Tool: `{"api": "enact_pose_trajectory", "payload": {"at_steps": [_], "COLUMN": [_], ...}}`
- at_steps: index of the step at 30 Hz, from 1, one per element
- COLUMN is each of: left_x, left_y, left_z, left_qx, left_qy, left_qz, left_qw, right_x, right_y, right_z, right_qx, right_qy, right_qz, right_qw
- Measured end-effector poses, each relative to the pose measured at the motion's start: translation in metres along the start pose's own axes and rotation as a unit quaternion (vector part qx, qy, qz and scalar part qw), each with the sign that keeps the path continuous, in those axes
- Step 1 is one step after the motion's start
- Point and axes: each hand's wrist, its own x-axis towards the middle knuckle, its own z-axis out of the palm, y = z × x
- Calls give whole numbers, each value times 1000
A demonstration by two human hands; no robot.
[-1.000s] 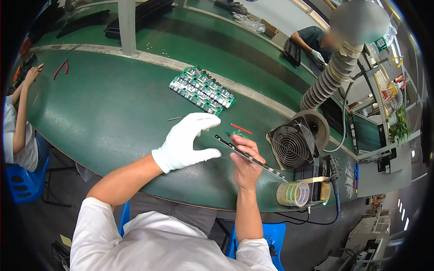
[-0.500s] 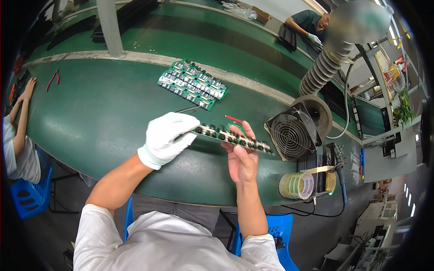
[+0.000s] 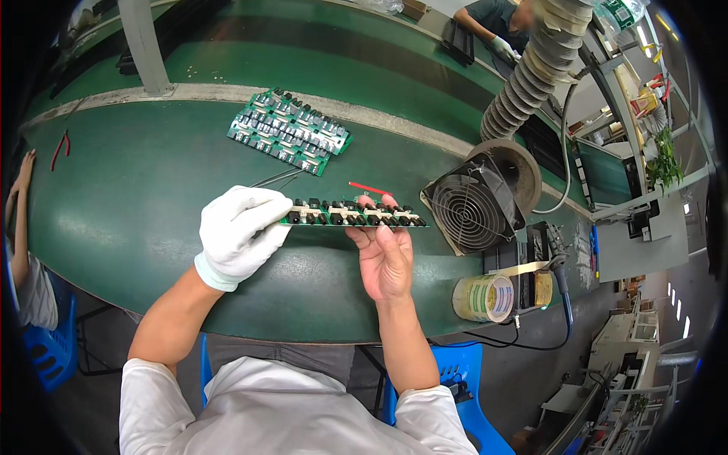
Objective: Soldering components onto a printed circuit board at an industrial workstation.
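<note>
A long green circuit board (image 3: pixel 356 215) with rows of black and pale components is held over the bench, seen nearly edge-on. My left hand (image 3: pixel 241 231), in a white glove, is closed on its left end. The bare fingers of my right hand (image 3: pixel 387 262) grip it near the right end, thumb in front and fingertips behind. Past it, a group of similar circuit boards (image 3: pixel 288 129) lies on the green bench. Thin metal tweezers (image 3: pixel 277 178) rest just in front of those boards. Behind the held board shows a red stick-like tool (image 3: pixel 369 188), partly hidden.
At right stand a black fan (image 3: pixel 474 208), a ribbed duct (image 3: pixel 523 83), a tape roll (image 3: pixel 485 298) and a corded soldering iron (image 3: pixel 561 265). Red-handled pliers (image 3: pixel 60 150) lie far left, near another person's arm (image 3: pixel 21 197). A gloved person (image 3: pixel 504 34) sits across the bench.
The held board has turned from slanting down rightward to nearly level, showing more of its component side. Both hands keep their hold. The whole view has shifted a little.
</note>
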Motion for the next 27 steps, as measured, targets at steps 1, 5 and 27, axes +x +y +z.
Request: {"api": "enact_pose_trajectory", "payload": {"at_steps": [1,5,27], "left_x": [0,-1,3], "left_y": [-1,-2,5], "left_z": [1,2,-3], "left_qx": [0,-1,-23], "left_qy": [2,5,-11], "left_qz": [-4,-12,-27], "left_qw": [1000,1000,999], "right_x": [0,0,2], "right_y": [1,0,-3], "right_z": [0,0,0], "right_qx": [-2,-3,50], "right_qy": [-2,-10,19], "right_qz": [-4,-13,51], "right_qw": [1000,1000,997]}}
